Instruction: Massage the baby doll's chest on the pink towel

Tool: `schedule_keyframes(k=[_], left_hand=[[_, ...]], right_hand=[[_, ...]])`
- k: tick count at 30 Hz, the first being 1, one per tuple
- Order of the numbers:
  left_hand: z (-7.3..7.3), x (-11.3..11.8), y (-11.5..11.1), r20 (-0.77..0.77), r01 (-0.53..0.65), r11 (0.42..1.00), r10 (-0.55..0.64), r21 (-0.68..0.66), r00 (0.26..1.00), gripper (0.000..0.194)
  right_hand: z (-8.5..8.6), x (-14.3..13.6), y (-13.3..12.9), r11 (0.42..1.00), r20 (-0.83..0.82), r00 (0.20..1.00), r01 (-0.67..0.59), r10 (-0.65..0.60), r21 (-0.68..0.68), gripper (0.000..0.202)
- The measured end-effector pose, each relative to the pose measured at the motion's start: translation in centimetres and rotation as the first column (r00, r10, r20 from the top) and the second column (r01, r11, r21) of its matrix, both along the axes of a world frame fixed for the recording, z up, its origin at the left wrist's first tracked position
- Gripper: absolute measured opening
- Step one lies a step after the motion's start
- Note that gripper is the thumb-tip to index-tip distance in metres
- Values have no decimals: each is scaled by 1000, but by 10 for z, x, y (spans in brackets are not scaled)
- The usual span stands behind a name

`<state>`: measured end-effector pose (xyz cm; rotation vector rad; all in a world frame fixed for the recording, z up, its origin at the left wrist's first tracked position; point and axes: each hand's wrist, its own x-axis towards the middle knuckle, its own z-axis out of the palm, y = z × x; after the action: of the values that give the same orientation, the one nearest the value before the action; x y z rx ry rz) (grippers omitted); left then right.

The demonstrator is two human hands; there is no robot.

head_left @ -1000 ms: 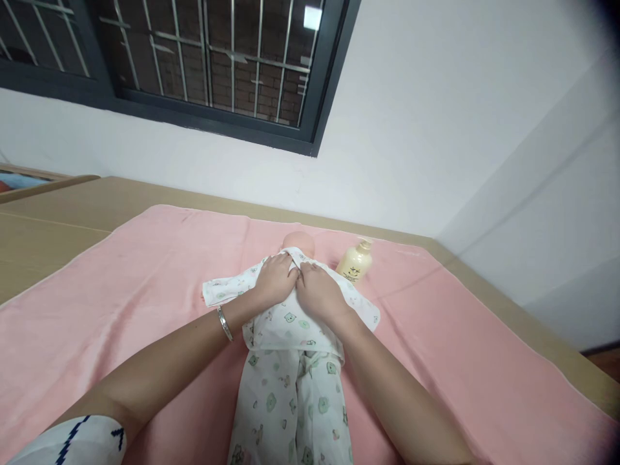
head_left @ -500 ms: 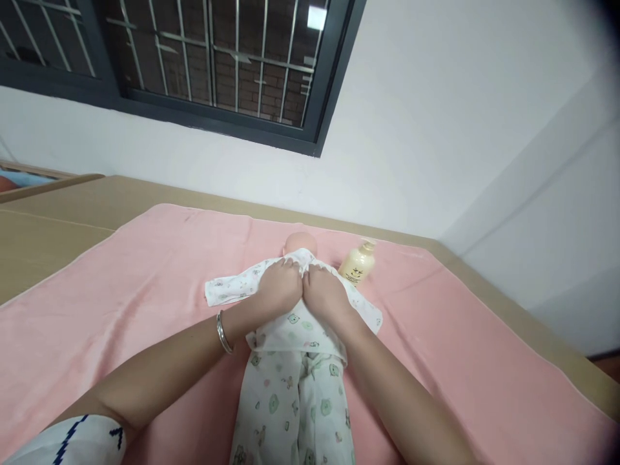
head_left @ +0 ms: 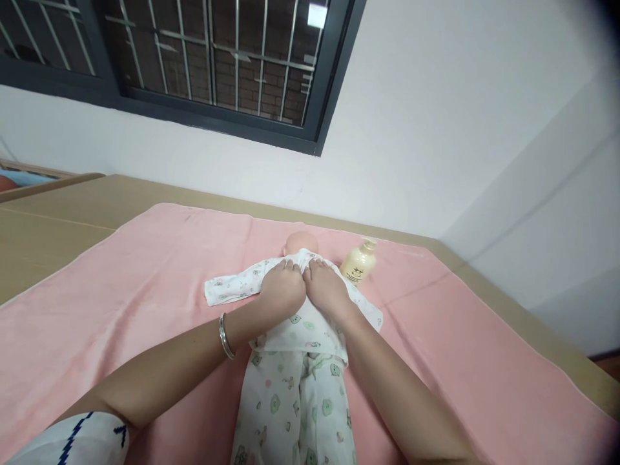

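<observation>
A doll (head_left: 301, 243) with a bald head lies lengthwise on a pink cloth, arms spread to the sides. It wears a white printed shirt (head_left: 305, 336) and matching trousers (head_left: 276, 403). My left hand (head_left: 285, 287) and my right hand (head_left: 325, 284) rest side by side on the upper part of the shirt, thumbs almost touching. Both have their fingers curled down onto the fabric and closed on it; the fingertips are partly hidden. A silver bangle circles my left wrist. Just right of the doll's shoulder is a yellowish pump bottle (head_left: 359, 263).
The pink cloth (head_left: 159, 278) covers much of a tan surface (head_left: 62, 219) with a raised edge at the far left. White wall (head_left: 387, 174) rises behind and on the right. A dark-framed window (head_left: 217, 110) with metal bars is above.
My left hand has shifted slightly to the right, and the shirt's lower left edge has moved with it. My right hand stays nearly in place, as do the doll and bottle.
</observation>
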<state>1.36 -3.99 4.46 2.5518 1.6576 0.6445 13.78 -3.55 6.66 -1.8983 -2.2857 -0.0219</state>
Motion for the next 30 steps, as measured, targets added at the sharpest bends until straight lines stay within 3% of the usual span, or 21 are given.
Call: schedule_keyframes(k=[4, 7, 11, 16, 19, 22, 26, 30], left_hand=[[4, -9, 13, 187, -24, 996, 41, -91, 982, 33], [-2, -10, 20, 185, -41, 997, 53, -70, 981, 33], [-18, -5, 25, 188, -40, 999, 33, 32, 982, 36], [-35, -3, 28, 343, -58, 996, 32, 65, 939, 36], [-40, -3, 27, 458, -70, 995, 29, 72, 888, 36], [-42, -3, 23, 557, -70, 992, 2, 102, 831, 41], [-45, -3, 20, 638, -74, 990, -19, 119, 770, 48], [-46, -4, 21, 641, -74, 993, -3, 92, 768, 49]], right_hand=[[13, -11, -23, 998, 43, 999, 31, -28, -51, 33], [18, -13, -29, 996, 33, 998, 55, -53, -70, 31], [7, -7, -12, 997, -56, 996, 63, -66, -53, 38], [-3, -1, 2, 1000, -123, 992, 22, -20, 17, 39], [5, 0, -4, 997, -183, 982, -48, 57, 54, 41], [9, -2, -9, 977, -222, 966, -88, 130, 193, 48], [-7, -8, -4, 968, -254, 951, -121, 176, 220, 48], [-16, -10, -1, 972, -321, 931, -113, 176, 205, 45]])
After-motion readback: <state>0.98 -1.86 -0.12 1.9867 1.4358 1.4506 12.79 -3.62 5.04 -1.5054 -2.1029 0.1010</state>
